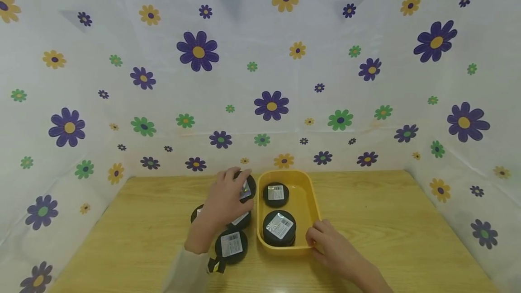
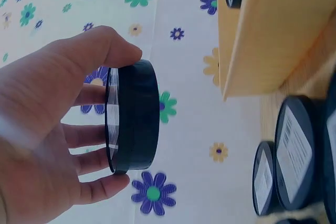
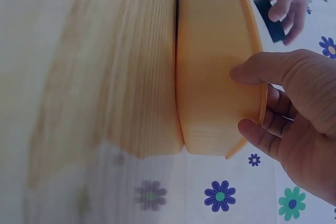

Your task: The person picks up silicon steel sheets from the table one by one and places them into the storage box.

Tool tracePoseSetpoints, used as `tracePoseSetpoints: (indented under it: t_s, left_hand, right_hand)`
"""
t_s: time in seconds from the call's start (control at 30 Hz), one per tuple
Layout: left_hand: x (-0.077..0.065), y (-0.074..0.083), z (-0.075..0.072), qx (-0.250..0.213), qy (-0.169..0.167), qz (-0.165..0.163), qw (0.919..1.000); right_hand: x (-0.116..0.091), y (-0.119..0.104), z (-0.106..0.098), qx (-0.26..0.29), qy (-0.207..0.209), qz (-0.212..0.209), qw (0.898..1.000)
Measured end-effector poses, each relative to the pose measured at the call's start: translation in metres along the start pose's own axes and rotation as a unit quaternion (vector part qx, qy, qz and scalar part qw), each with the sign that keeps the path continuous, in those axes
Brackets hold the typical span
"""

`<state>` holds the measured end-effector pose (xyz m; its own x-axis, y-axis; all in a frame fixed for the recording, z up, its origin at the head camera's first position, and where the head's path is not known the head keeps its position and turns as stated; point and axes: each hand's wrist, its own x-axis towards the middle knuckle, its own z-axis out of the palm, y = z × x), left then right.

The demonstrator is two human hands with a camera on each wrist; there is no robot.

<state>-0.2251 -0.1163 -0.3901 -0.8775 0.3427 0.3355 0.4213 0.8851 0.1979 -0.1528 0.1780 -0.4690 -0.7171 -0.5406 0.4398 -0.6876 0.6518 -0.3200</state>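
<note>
My left hand [image 1: 225, 198] grips a round, flat black container [image 2: 137, 116] by its side, thumb on one edge and fingers on the other. The container is lifted above the table, just left of the yellow tray [image 1: 313, 193]. At the tray's near right corner, my right hand [image 1: 335, 250] pinches the rim, with the thumb [image 3: 249, 73] on the outer wall and fingers curled over the edge. Inside the tray sit one labelled black container [image 1: 276, 194] at the far left and a stack of black containers [image 1: 279, 229] at the near left.
Left of the tray, more black containers with silver labels stand on the wooden table [image 1: 378, 211], one near the front [image 1: 231, 247] and others partly hidden under my left hand. A small black and yellow item [image 1: 216, 265] shows beside the left sleeve. Flower-printed sheeting [image 1: 236, 80] surrounds the table.
</note>
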Motion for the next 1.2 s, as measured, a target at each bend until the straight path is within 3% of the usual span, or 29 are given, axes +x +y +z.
tracePoseSetpoints:
  t_s: [0.3, 0.57, 0.73, 1.0, 1.2]
  left_hand:
    - [0.028, 0.02, 0.005, -0.024, -0.044, 0.007, 0.9987]
    - [0.048, 0.032, 0.012, -0.037, -0.038, 0.028, 0.9982]
    - [0.053, 0.033, 0.026, -0.056, -0.042, 0.03, 0.9971]
    - [0.057, 0.03, 0.044, -0.073, -0.057, 0.062, 0.9938]
    - [0.062, 0.028, 0.056, -0.048, -0.066, 0.074, 0.9939]
  right_hand:
    - [0.001, 0.003, 0.001, -0.016, 0.024, -0.031, 0.999]
    - [-0.001, 0.004, 0.0, -0.016, 0.022, -0.029, 0.999]
    - [-0.001, 0.006, 0.001, -0.025, 0.031, -0.036, 0.999]
    - [-0.001, 0.006, 0.0, -0.02, 0.008, -0.016, 1.0]
    - [-0.001, 0.007, 0.002, -0.023, 0.011, -0.028, 0.999]
